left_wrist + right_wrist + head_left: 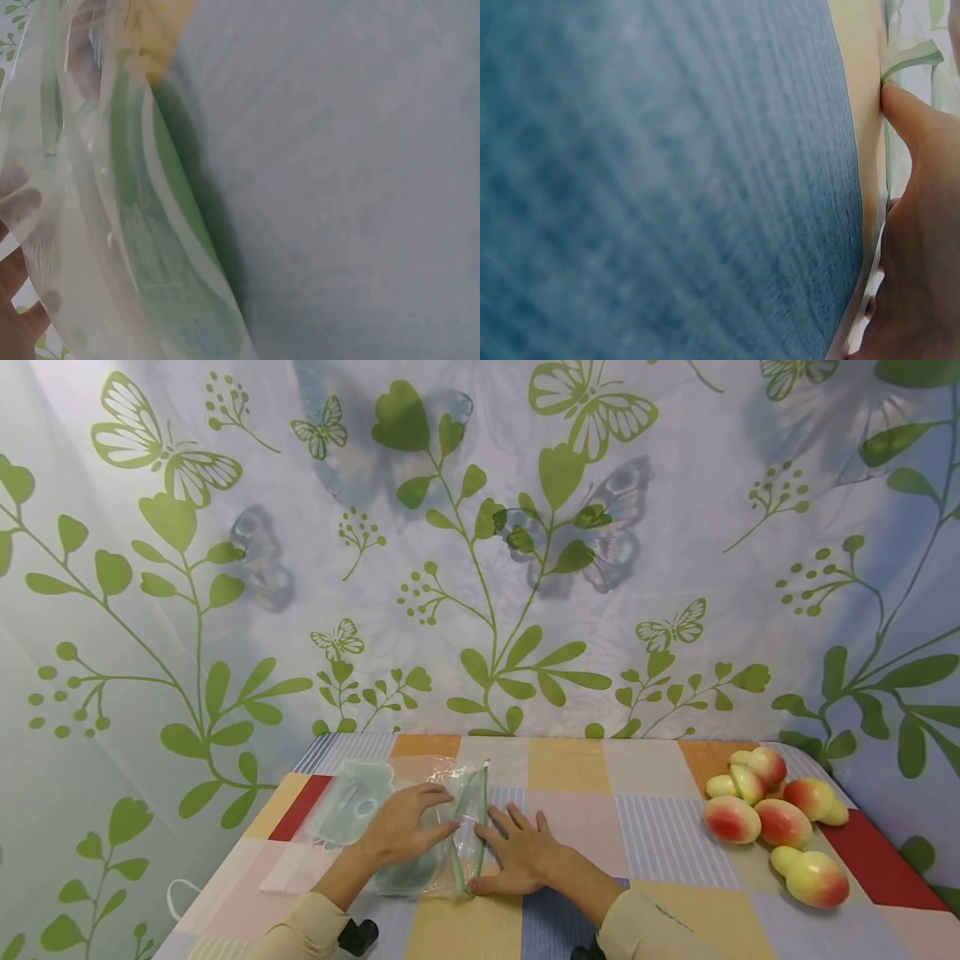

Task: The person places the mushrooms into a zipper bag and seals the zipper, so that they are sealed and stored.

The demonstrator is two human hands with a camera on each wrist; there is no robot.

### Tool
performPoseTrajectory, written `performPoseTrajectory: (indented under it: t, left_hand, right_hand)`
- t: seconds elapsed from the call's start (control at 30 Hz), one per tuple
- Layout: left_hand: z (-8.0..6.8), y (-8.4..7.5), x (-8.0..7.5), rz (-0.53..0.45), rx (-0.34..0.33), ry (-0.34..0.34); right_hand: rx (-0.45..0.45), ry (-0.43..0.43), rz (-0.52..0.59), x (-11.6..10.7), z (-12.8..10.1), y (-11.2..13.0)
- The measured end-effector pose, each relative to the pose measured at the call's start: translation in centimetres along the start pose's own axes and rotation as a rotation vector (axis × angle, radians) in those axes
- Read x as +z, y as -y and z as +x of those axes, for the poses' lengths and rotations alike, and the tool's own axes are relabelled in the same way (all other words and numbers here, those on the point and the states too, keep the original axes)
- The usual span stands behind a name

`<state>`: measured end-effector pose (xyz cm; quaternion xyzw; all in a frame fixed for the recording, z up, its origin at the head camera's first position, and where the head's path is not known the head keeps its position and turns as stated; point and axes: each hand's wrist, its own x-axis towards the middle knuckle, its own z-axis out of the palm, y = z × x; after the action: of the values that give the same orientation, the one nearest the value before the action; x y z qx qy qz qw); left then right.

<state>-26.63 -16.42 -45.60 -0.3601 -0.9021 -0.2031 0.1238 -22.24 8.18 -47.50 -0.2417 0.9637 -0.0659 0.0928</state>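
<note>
A clear plastic bag (341, 822) lies flat on the table, left of centre, its long mouth facing right and edged by two green strips (484, 789) that bow apart in the middle and meet near both ends. We see the left hand (408, 822) over the bag, fingers fairly straight, thumb apart and near the inner strip; whether it touches the film we cannot tell. The right hand (521, 853) is spread wide along the outer strip, its thumb at the strip's near end, nothing gripped. To handle this edge well, we would judge, keep pressure light and even and steady the film so it does not crease or slide. The film is thin, glossy and wrinkled, with rounded pale-green shapes on it. Beneath is a patchwork tablecloth (667, 839) of plain and striped squares. Far right sit smooth, shiny yellow-and-red fruits (782, 823); behind hangs a leaf-and-butterfly curtain (420, 668).
</note>
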Motion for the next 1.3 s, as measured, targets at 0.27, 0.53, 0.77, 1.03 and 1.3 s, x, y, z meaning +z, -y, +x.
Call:
performPoseTrajectory:
  t: [0.27, 0.53, 0.77, 1.03, 1.3]
  left_hand:
    - [0.5, -0.6, 0.3, 0.022, -0.063, -0.076]
    - [0.9, -1.5, 0.8, 0.076, -0.12, -0.147]
    - [1.1, -2.2, 0.8, 0.065, -0.17, -0.137]
    - [1.0, -2.1, 0.2, 0.023, -0.164, -0.101]
    - [0.9, -2.2, -0.2, 0.02, -0.165, -0.083]
  right_hand:
    - [0.004, -0.007, -0.002, 0.1, 0.0, 0.0]
    - [0.007, -0.007, -0.004, 0.2, 0.1, 0.0]
    - [0.004, -0.007, 0.003, 0.2, 0.1, 0.0]
    - [0.007, -0.011, 0.003, 0.1, 0.0, 0.0]
    - [0.006, -0.01, 0.009, 0.0, 0.0, 0.1]
